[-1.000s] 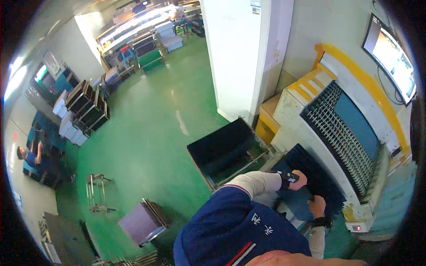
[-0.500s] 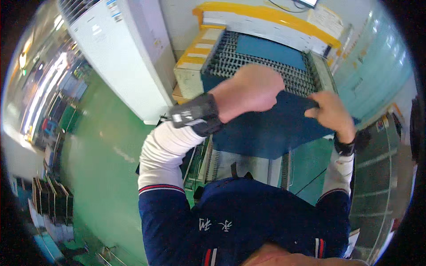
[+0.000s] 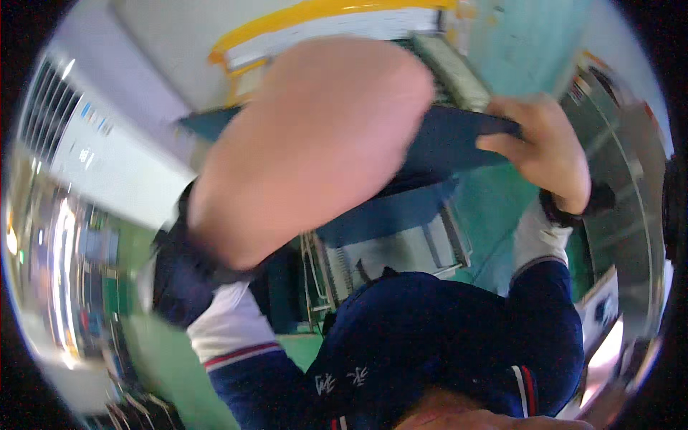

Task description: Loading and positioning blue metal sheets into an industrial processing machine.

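Note:
My right hand [image 3: 541, 136] pinches the right end of a thin dark blue sheet [image 3: 455, 140] between thumb and fingers. The sheet stretches leftward behind my left hand [image 3: 337, 129], and its pointed far end shows beyond that hand. Large and blurred, my left hand is raised close to the camera over the sheet. Its fingers are hidden, so whether it grips the sheet is unclear. Another dark blue panel [image 3: 390, 215] shows lower down, in front of my body, above a pale rack [image 3: 401, 254] with toothed sides.
A tall white cabinet unit [image 3: 107, 150] stands at the left. Behind the sheet is a white board edged with yellow tape [image 3: 337, 11]. Dark grey panels [image 3: 616, 186] lean at the right. A green floor [image 3: 494, 201] shows between them and the rack.
My left hand has risen toward the camera and shifted left. The sheet has tilted and swung leftward with my right hand still on its end. The whole view has turned.

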Tool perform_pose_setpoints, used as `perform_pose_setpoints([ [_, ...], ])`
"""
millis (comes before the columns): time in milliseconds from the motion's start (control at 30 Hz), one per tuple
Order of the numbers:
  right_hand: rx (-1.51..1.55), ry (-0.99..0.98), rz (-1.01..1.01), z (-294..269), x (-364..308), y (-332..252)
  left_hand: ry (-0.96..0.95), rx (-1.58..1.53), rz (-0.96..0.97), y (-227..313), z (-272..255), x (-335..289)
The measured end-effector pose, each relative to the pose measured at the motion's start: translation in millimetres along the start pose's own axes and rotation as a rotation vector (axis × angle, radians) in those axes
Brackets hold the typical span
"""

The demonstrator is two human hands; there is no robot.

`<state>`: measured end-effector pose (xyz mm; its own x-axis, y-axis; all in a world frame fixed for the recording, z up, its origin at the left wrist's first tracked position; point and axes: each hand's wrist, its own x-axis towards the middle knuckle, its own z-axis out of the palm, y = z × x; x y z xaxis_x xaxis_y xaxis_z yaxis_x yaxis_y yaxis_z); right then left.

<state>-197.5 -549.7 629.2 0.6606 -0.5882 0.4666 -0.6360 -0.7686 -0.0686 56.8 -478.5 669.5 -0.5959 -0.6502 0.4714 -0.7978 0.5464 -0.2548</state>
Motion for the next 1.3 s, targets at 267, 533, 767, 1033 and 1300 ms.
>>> perform_pose_setpoints([
  [267, -0.072, 0.200, 0.008, 39.8, 18.2, 18.7, -0.078, 0.111, -0.125, -2.4, 10.4, 17.1],
  [533, -0.156, 0.293, -0.091, 223.8, 50.4, 61.0, -0.102, 0.207, -0.199, -59.2, 202.3, -35.6],
  [767, 0.118, 0.114, 0.047, 335.3, 4.6, 61.8, -0.144, -0.017, -0.259, -40.6, 325.1, -109.8],
  [1033, 0.139, 0.109, 0.124, 365.6, 6.9, 81.1, -0.222, -0.104, -0.393, -41.4, 364.9, -102.5],
  [1300, 0.138, 0.082, 0.141, 378.5, 14.9, 90.2, -0.206, -0.112, -0.414, -49.4, 374.9, -98.6],
])
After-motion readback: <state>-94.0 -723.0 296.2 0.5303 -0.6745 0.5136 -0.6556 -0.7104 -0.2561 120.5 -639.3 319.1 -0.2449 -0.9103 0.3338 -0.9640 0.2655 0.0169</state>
